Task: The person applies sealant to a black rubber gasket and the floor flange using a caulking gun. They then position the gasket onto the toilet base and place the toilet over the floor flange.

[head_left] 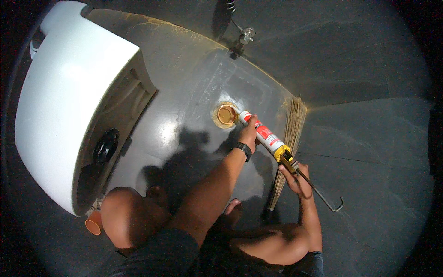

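A yellow caulking gun loaded with a white and red sealant tube slants across the middle of the view. My left hand, with a black watch at its wrist, is wrapped round the front of the tube. At the back end, my right hand grips the gun's handle, and the hooked rod sticks out behind it. The tube's nozzle end points at the rim of a round orange-brown drain pipe set in the grey floor. Pale material surrounds the pipe; the nozzle's very tip is hard to make out.
A white toilet bowl lies tipped at the left, with a black rubber ring on its underside. A stick broom leans by the right wall. A metal valve juts from the far wall. An orange pipe piece is near my left knee.
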Available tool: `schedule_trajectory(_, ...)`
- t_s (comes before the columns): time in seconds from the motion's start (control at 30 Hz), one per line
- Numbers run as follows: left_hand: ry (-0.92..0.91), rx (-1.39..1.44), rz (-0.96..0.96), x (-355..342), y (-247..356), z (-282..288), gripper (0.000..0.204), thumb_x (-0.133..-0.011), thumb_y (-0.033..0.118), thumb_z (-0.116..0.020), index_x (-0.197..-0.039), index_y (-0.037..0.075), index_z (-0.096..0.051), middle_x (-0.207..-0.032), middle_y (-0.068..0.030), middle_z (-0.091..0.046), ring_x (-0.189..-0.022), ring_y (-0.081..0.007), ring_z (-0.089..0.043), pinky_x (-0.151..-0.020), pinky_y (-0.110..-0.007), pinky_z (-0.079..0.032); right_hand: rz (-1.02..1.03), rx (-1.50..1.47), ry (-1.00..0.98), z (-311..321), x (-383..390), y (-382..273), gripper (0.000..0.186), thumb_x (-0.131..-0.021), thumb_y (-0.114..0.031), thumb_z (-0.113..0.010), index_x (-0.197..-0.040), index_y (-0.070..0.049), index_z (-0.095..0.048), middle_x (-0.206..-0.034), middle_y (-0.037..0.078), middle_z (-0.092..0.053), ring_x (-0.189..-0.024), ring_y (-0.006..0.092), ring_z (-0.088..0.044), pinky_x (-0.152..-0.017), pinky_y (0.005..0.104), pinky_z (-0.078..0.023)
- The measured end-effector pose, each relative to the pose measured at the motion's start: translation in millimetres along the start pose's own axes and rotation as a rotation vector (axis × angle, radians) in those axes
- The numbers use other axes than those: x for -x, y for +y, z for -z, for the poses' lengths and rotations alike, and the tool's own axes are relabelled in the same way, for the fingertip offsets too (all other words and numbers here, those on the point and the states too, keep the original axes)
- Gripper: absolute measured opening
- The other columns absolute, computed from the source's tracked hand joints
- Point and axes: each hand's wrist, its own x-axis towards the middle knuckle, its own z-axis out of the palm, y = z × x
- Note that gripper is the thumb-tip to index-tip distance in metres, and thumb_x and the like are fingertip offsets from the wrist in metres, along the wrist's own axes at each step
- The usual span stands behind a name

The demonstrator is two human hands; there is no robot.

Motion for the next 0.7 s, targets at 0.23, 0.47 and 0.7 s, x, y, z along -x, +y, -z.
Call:
schedule_trajectory(0.23, 0.051, -0.050, 0.075, 11.6, -1.0, 4.9, 0.039, -0.089, 0.051, -0.053, -0.099, 0.014, -0.051, -0.088, -0.0050, -0.060, -0.076, -0.0203, -0.063, -0.070, -0.036, -0.049, -0.032, 0.089, 0.006, 3.9, 1.3, 0.9, 0.038, -0.083, -0.038, -0.067, -0.100, -0.004, -0.066, -0.075, 0.012, -0.067, -0.067, 0.0239, -0.066, -0.064, 0.0345, -0.050)
schedule_trajectory(0.47, -0.067, -0.313, 0.025, 17.4, 19.2, 10.8, 0.057, -0.086, 0.062, -0.050, -0.108, 0.009, -0.052, -0.092, -0.0066, -0.059, -0.081, -0.0198, -0.059, -0.077, -0.036, -0.046, -0.438, -0.103, 0.131, -34.0, 19.9, 8.1, 0.039, -0.085, -0.033, -0.066, -0.110, -0.004, -0.063, -0.098, 0.012, -0.066, -0.094, 0.0194, -0.061, -0.083, 0.0312, -0.045)
schedule_trajectory(0.7, 0.009, -0.116, -0.058, 2.6, 47.0, 53.8, 0.075, -0.083, 0.065, -0.051, -0.127, 0.004, -0.046, -0.117, -0.0138, -0.056, -0.098, -0.0220, -0.055, -0.080, -0.035, -0.042, -0.435, -0.830, 0.246, -16.5, 37.2, 26.9, 0.044, -0.094, -0.041, -0.053, -0.108, 0.001, -0.059, -0.065, 0.007, -0.058, -0.045, 0.0139, -0.050, -0.042, 0.0283, -0.040)
